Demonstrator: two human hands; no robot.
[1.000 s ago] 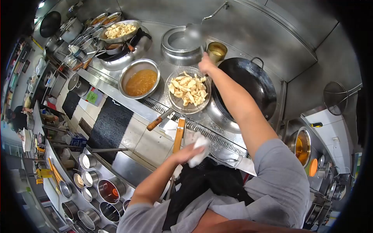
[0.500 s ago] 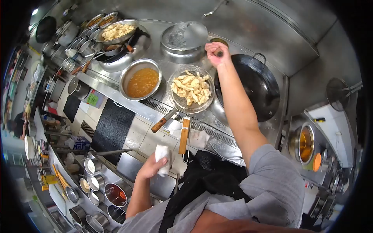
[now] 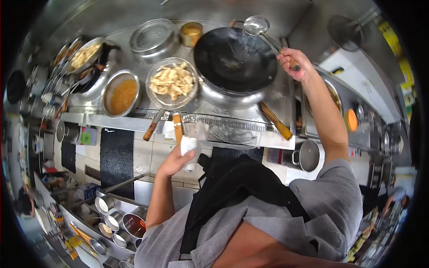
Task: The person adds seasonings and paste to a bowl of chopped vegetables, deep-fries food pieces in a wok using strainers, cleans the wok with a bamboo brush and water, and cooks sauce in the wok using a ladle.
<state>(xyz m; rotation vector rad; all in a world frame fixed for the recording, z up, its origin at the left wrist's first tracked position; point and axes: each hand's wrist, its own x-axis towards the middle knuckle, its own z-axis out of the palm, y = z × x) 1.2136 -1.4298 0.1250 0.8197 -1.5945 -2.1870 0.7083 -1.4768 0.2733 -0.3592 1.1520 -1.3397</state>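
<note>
My right hand (image 3: 295, 64) is closed on the wooden handle of a ladle (image 3: 256, 26), whose bowl is over the back right of the black wok (image 3: 234, 60). Liquid trickles from the ladle down into the wok. My left hand (image 3: 173, 161) grips a folded white cloth (image 3: 189, 152) in front of the stove edge, close to a wooden handle (image 3: 178, 127). Pale fried pieces (image 3: 173, 81) lie in a round strainer left of the wok. Left of that stands a steel bowl of orange-brown sauce (image 3: 123, 96).
Behind the strainer are a round steel pot of water (image 3: 153, 35) and a gold tin (image 3: 191, 34). A bamboo brush (image 3: 276, 121) lies right of the wok's front. Small pots (image 3: 104, 204) line the lower-left counter. People are visible at both far sides.
My right hand has carried the ladle from the water pot rightward to the wok. My left hand, still holding the cloth, has risen towards the stove edge. The view has turned right.
</note>
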